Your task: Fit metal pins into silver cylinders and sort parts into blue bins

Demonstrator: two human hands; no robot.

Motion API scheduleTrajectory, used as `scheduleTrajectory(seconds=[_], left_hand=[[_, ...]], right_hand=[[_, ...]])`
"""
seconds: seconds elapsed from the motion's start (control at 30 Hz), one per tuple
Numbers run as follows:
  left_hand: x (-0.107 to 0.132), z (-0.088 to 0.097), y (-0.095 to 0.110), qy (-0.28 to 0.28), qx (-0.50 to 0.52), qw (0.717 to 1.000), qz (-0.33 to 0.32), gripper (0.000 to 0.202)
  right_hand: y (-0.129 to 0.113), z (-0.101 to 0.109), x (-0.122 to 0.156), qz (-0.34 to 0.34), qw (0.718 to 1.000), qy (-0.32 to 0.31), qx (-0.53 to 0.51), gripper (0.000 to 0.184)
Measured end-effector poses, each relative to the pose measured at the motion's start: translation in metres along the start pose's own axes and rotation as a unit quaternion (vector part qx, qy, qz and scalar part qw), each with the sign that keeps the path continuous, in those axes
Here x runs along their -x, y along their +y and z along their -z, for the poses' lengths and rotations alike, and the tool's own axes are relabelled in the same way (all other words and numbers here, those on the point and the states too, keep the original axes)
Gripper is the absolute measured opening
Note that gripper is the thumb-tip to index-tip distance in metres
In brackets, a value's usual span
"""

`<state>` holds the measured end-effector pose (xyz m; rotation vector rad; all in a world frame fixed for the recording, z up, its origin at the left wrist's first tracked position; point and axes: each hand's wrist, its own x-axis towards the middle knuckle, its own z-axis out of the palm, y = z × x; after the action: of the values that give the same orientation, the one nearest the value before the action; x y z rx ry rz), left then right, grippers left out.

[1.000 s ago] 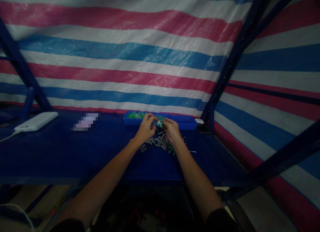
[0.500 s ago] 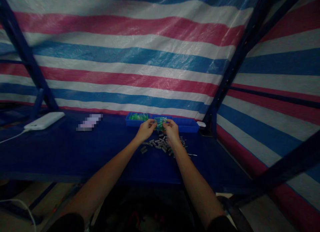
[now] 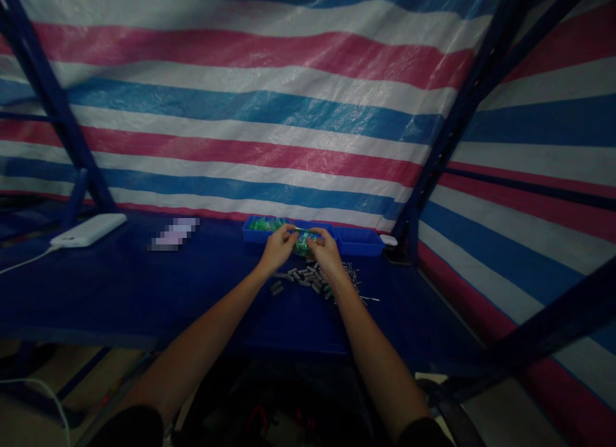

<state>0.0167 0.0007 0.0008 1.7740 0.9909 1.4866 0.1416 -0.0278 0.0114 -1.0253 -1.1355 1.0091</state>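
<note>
Striped sheeting (image 3: 260, 101) fills the upper frame. From my remote post I have the left grip (image 3: 278, 249) and right grip (image 3: 329, 254) pinching a shiny green packet (image 3: 304, 244) between them at centre. Just below lie small grey cylinders (image 3: 305, 276); behind, a blue tray (image 3: 359, 240) holds green pieces (image 3: 264, 224); a white device (image 3: 90, 230) rests at middle left on the blue surface (image 3: 192, 293).

Striped plastic sheeting (image 3: 260, 94) in red, white and blue forms the far wall, its surface creased and glossy where light catches it. A similar striped sheet (image 3: 539, 123) closes the right side. Dark blue metal posts slant at left (image 3: 65, 117) and right (image 3: 452, 117), with a thin bar (image 3: 529, 186) crossing the right sheet. The blue desk (image 3: 192, 299) stretches across; pale floor (image 3: 94, 386) shows beneath, near left. Lighting is dim.
</note>
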Motion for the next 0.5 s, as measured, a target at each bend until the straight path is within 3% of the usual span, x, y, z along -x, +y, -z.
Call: scheduleTrajectory(seconds=[0.13, 0.27, 0.5], left_hand=[[0.0, 0.001, 0.001, 0.004, 0.026, 1.0, 0.014, 0.017], [0.001, 0.002, 0.007, 0.015, 0.043, 0.998, 0.041, 0.018], [0.003, 0.003, 0.015, -0.084, 0.072, 0.986, 0.128, 0.018]], right_hand=[[0.001, 0.0, -0.001, -0.007, 1.0, 0.011, -0.006, 0.041], [0.001, 0.001, -0.001, 0.005, 0.999, -0.031, 0.012, 0.038], [0.001, 0.007, -0.003, 0.034, 0.998, 0.009, 0.058, 0.027]])
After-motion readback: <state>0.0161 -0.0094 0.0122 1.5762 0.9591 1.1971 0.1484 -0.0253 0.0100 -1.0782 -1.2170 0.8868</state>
